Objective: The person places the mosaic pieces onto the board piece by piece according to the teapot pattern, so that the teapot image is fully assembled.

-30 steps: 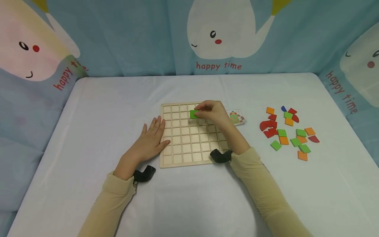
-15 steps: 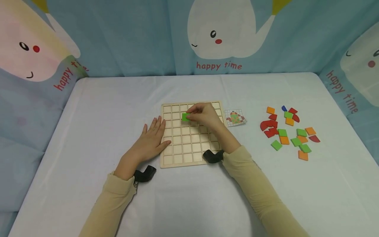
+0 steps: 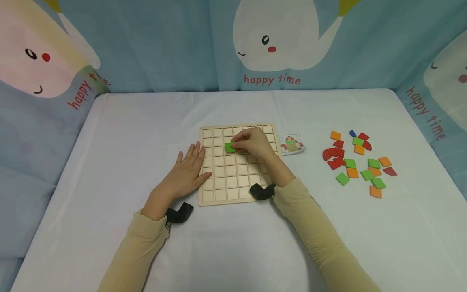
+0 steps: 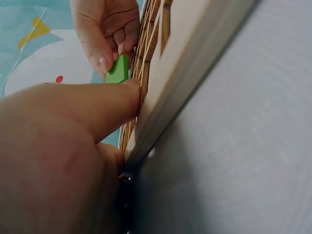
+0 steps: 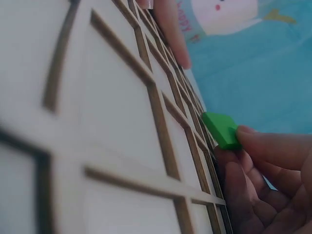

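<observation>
A wooden grid board (image 3: 231,183) with square recesses lies on the table. Over its upper middle, my right hand (image 3: 253,142) pinches a green square tile (image 3: 230,147) between thumb and fingers. The right wrist view shows the green tile (image 5: 222,130) tilted, with one corner close to the grid ribs; whether it touches them I cannot tell. My left hand (image 3: 184,172) rests flat at the board's left edge, fingers straight, with its fingertips and thumb on the frame. In the left wrist view the left thumb (image 4: 107,105) lies against the board's rim.
A small pattern card (image 3: 292,144) with a coloured figure on a grid lies just right of the board. Farther right are scattered loose tiles: green squares (image 3: 342,179), orange squares (image 3: 375,192), red pieces (image 3: 328,154) and a blue piece (image 3: 352,133). A printed curtain (image 3: 175,48) stands behind the table.
My right hand has moved left across the board with the green tile, then slightly toward me, and the tile has tilted. The pattern card has come into fuller view. My left hand stays put.
</observation>
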The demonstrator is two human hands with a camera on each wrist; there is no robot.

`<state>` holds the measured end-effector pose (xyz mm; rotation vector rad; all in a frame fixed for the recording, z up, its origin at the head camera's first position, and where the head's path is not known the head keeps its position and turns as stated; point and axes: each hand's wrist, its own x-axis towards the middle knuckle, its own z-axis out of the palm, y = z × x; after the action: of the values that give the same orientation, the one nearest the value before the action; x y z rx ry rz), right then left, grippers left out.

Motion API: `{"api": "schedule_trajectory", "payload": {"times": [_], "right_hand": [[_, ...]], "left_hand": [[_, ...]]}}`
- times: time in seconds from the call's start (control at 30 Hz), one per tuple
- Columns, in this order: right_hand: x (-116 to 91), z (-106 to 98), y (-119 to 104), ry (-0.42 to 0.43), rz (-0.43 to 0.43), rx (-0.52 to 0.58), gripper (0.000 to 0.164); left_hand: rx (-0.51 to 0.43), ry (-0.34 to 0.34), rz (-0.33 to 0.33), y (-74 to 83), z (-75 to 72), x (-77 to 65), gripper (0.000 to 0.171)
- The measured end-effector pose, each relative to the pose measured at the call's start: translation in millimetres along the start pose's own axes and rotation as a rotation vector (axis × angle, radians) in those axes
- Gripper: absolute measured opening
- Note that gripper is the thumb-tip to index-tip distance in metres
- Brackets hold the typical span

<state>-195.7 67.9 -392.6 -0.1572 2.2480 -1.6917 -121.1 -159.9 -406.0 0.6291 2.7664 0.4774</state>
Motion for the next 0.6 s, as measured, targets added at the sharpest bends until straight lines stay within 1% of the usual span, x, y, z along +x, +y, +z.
{"api": "schedule_trajectory", "payload": {"times": [0.37,0.47,0.6], "right_hand": [[1.2,-0.5,2.2,-0.005,-0.022,-0.040,0.013],[1.3,-1.5,3.0,0.000,-0.019,-0.056,0.014],[1.7,-0.1,2.5,-0.002,-0.006,-0.050,0.013]], "left_hand": [[0.003,-0.001,-0.001,0.1,-0.1,0.0,0.076],[-0.003,0.002,0.003,0.1,-0.3,0.0,0.076],[-0.003,-0.002,-0.005,0.0,-1.4,-1.4,0.076]]}}
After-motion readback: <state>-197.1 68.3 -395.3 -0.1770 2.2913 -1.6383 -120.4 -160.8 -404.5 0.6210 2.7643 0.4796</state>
